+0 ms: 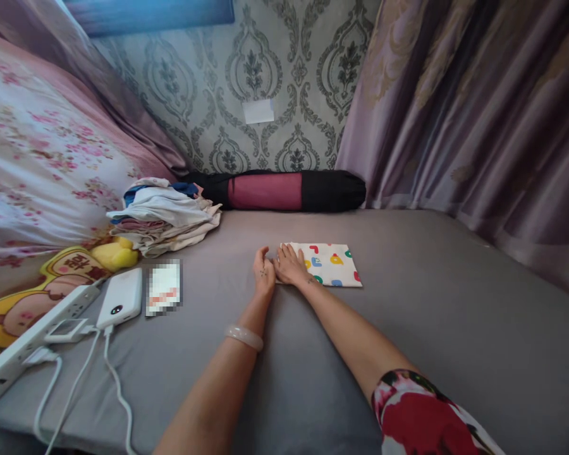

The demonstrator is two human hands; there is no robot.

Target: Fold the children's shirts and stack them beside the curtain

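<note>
A flat, neatly folded white cloth (pixel 329 268) with red, blue, yellow and green shapes lies on the grey bed sheet. My right hand (pixel 289 264) rests palm down on its left part, fingers stretched forward and pressing on it. Close beside it, my left hand (pixel 264 273) stands on its side at the cloth's left edge. The left fingers are loosely bent and partly out of sight, with nothing visible in them. A pale bangle (pixel 244 337) circles my left wrist.
At the left lie a power strip (pixel 33 328), a white power bank (pixel 121 296) with cables, a blurred card (pixel 164 287) and a yellow plush cushion (pixel 23 309). Folded clothes (pixel 168 218) are piled behind them. A black and maroon roll (pixel 265 191) lies along the wall.
</note>
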